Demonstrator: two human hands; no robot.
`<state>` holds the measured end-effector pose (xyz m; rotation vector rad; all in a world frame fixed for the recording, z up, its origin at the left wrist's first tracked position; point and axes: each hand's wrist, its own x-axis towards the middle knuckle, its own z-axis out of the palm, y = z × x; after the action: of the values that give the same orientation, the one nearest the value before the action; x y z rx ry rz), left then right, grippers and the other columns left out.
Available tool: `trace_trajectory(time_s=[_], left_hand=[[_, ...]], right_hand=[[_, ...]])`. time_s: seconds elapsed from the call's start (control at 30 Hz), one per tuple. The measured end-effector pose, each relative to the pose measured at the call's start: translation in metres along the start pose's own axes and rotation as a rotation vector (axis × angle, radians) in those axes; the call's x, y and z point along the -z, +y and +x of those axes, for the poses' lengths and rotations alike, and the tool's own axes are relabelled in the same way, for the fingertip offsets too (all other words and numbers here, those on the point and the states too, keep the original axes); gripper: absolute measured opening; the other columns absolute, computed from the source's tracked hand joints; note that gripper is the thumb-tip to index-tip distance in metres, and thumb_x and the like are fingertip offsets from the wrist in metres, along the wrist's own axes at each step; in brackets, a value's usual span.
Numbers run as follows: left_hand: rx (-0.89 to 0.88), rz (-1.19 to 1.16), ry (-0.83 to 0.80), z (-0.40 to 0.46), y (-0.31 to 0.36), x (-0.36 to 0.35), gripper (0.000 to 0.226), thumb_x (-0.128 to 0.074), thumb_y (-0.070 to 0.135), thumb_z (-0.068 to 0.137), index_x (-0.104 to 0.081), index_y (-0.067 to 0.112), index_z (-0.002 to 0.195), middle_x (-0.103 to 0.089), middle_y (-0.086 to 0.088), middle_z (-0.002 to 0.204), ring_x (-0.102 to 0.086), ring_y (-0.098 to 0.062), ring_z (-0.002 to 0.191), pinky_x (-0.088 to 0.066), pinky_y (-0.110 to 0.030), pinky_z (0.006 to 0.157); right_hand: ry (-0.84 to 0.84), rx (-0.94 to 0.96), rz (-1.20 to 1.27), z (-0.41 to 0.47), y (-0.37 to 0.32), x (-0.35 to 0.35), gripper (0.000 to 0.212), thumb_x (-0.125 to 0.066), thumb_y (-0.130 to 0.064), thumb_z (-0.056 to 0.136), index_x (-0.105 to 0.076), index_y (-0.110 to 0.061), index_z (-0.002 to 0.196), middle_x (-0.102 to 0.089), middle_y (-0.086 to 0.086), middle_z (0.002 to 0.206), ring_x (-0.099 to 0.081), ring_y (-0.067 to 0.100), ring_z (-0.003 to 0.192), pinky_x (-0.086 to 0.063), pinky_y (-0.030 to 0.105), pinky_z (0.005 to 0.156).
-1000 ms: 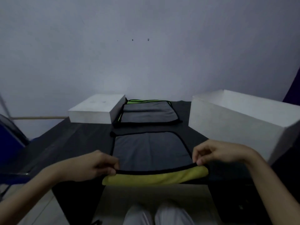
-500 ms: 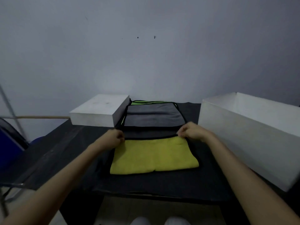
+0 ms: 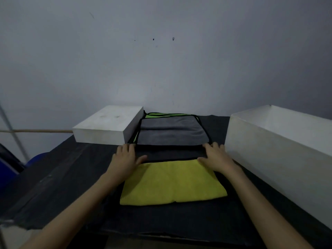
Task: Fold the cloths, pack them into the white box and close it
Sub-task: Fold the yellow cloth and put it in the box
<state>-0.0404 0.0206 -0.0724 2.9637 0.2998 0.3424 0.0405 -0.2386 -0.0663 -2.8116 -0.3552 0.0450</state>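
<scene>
Left hand and right hand press flat, fingers released, on the folded cloth (yellow side up) left of the white box.

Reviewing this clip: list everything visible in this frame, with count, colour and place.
folded cloth: 1, yellow face up, grey strip at its far edge, table centre.
cloth stack: at least 2, grey over green-yellow, black-edged, behind the folded cloth.
open box: 1, white, table right.
lid: 1, white, far left, beside the stack.
table: 1, black covering.
wall: grey, behind.
chair: 1, blue, far left, partly seen.
left hand: flat on the cloth's far left corner.
right hand: flat on its far right corner.
</scene>
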Motion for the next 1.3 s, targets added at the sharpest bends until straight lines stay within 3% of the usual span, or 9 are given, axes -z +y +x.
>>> trace_trajectory(time_s=[0.1, 0.23, 0.43, 0.53, 0.7, 0.8, 0.9, 1.07, 1.3], left_hand=[[-0.179, -0.213, -0.046, -0.023, 0.024, -0.008, 0.097, -0.01, 0.072, 0.069, -0.017, 0.011, 0.145, -0.016, -0.005, 0.156, -0.011, -0.019, 0.145, -0.016, -0.036, 0.118], [-0.368, -0.055, -0.289, -0.058, 0.03, -0.042, 0.073, -0.019, 0.062, 0.087, 0.001, 0.026, 0.147, 0.009, 0.004, 0.158, 0.015, -0.009, 0.144, 0.007, -0.035, 0.118], [-0.37, 0.039, -0.355, -0.054, -0.009, -0.035, 0.066, -0.023, 0.056, 0.092, 0.008, 0.033, 0.145, 0.013, 0.004, 0.157, 0.026, -0.004, 0.132, 0.01, -0.029, 0.116], [-0.337, 0.018, -0.424, -0.057, -0.008, -0.026, 0.071, -0.023, 0.062, 0.087, 0.003, 0.032, 0.146, 0.009, 0.003, 0.158, 0.015, -0.006, 0.141, 0.004, -0.03, 0.118], [-0.3, -0.052, -0.215, -0.053, 0.029, -0.007, 0.054, -0.042, 0.052, 0.089, -0.046, 0.017, 0.129, -0.047, -0.004, 0.138, -0.046, -0.019, 0.124, -0.036, -0.03, 0.105], [-0.258, -0.399, -0.174, -0.049, 0.058, -0.004, 0.038, -0.049, 0.038, 0.091, -0.055, 0.012, 0.119, -0.061, -0.004, 0.118, -0.058, -0.014, 0.101, -0.043, -0.025, 0.087], [-0.009, -0.913, -0.292, -0.038, 0.077, -0.005, 0.04, -0.046, 0.034, 0.093, -0.051, 0.005, 0.12, -0.065, -0.004, 0.097, -0.061, -0.01, 0.076, -0.048, -0.025, 0.073], [0.38, -1.381, -0.445, -0.017, 0.087, -0.009, 0.05, -0.04, 0.038, 0.095, -0.041, -0.001, 0.126, -0.057, -0.01, 0.08, -0.058, -0.018, 0.065, -0.051, -0.022, 0.056], [0.298, -1.157, -0.424, -0.006, 0.083, -0.02, 0.028, -0.058, 0.021, 0.088, -0.056, 0.001, 0.107, -0.054, -0.003, 0.073, -0.054, -0.01, 0.063, -0.049, -0.013, 0.045]], right_hand=[[0.036, 0.102, 0.054, -0.031, -0.018, -0.026, 0.069, -0.036, -0.052, 0.093, -0.01, -0.02, 0.149, -0.007, 0.011, 0.158, 0.002, 0.038, 0.144, -0.016, 0.051, 0.115], [-0.26, 0.177, -0.089, -0.059, -0.016, -0.056, 0.071, -0.02, -0.063, 0.091, 0.009, -0.032, 0.148, 0.02, 0.008, 0.157, 0.029, 0.035, 0.14, 0.013, 0.049, 0.115], [-0.16, 0.001, -0.077, -0.079, 0.005, -0.038, 0.073, -0.023, -0.062, 0.092, -0.001, -0.024, 0.15, 0.003, 0.001, 0.16, 0.005, 0.03, 0.146, -0.007, 0.049, 0.117], [0.074, -0.231, -0.177, -0.101, 0.007, -0.033, 0.076, -0.034, -0.065, 0.087, -0.031, -0.008, 0.138, -0.035, 0.015, 0.141, -0.034, 0.032, 0.128, -0.038, 0.038, 0.1], [0.053, -0.388, -0.028, -0.108, 0.001, -0.025, 0.057, -0.045, -0.053, 0.09, -0.049, -0.004, 0.118, -0.047, 0.016, 0.127, -0.043, 0.031, 0.118, -0.044, 0.035, 0.086], [0.023, -0.339, 0.175, -0.104, -0.003, -0.02, 0.029, -0.049, -0.04, 0.093, -0.047, -0.011, 0.095, -0.055, 0.012, 0.111, -0.051, 0.029, 0.108, -0.038, 0.03, 0.072], [0.222, -0.175, 0.417, -0.1, -0.015, -0.022, 0.018, -0.054, -0.02, 0.091, -0.037, -0.016, 0.089, -0.051, 0.003, 0.093, -0.049, 0.018, 0.086, -0.034, 0.026, 0.065], [0.262, 0.255, 0.286, -0.111, -0.046, -0.048, 0.022, -0.045, -0.006, 0.09, -0.045, -0.02, 0.107, -0.051, 0.001, 0.111, -0.052, 0.016, 0.097, -0.04, 0.024, 0.08], [0.135, 0.338, 0.184, -0.115, -0.039, -0.064, 0.033, -0.035, -0.007, 0.098, -0.047, -0.021, 0.125, -0.048, 0.002, 0.14, -0.03, 0.009, 0.139, -0.009, 0.037, 0.119]])
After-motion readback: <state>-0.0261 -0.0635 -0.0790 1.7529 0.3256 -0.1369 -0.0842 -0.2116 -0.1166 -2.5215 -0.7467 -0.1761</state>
